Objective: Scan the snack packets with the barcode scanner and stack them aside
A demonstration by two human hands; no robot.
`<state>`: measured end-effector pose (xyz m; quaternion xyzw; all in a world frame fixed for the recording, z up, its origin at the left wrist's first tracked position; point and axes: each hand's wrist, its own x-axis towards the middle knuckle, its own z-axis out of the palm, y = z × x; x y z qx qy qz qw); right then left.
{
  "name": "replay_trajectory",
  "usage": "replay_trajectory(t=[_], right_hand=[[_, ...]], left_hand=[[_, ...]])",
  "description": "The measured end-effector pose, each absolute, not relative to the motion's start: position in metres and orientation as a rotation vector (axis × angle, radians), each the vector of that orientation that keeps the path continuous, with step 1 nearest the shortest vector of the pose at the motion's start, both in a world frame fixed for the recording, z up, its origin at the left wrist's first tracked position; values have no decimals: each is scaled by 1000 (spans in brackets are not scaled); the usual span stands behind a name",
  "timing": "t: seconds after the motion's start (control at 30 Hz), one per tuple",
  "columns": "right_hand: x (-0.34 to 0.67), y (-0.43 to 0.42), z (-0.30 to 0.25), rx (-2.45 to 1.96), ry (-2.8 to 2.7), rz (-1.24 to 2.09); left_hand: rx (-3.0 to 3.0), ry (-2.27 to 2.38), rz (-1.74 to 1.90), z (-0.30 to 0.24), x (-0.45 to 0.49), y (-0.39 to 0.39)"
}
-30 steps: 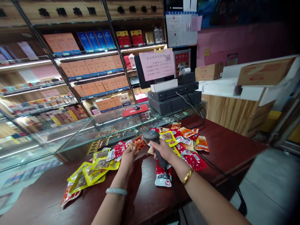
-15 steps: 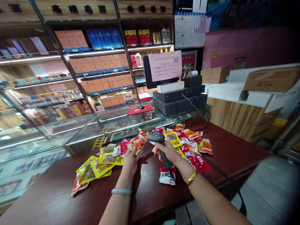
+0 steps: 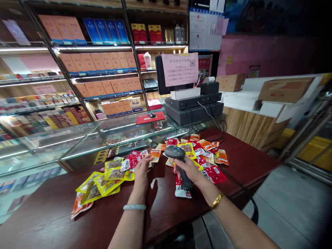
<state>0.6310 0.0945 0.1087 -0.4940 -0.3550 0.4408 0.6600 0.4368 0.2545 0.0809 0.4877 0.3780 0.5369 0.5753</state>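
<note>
A smooth, rounded bangle of pale greenish white is circling the wrist of the left hand, while a shiny, gold-coloured bracelet is gleaming around that of the right hand. Both forearms are showing bare.

On the pink sheet across the screen, I can read the handwritten heading 游乐场办卡充值, with lines below that include 充值200元 and 充值500元; the bracketed figures are too faint for me. A QR code stands at the sheet's upper right. On the front red-and-white packet I make out 口 among bold black characters. The print on the wall board, the orange boxes and the pink shelf label is too small for me, and the cardboard box's red marking is blurred.
</note>
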Motion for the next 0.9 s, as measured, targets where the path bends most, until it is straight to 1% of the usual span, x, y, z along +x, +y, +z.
replay_trajectory(t=[0.17, 0.33, 0.47, 0.6, 0.73, 0.9], right_hand=[[620, 79, 102, -1138, -766, 956], [611, 74, 96, -1124, -768, 1006], [603, 73, 88, -1199, -853, 1022], [597, 74, 82, -1290, -929, 956], [595, 76, 77, -1279, -976, 968], [598, 70, 81, -1254, -965, 990]], left_hand=[[1100, 891, 1259, 75, 439, 261], [937, 832, 1240, 70, 445, 260], [867, 825, 1256, 78, 446, 252], [862, 779, 1284, 87, 444, 246], [879, 731, 1287, 90, 446, 242], [839, 782, 1328, 96, 447, 241]])
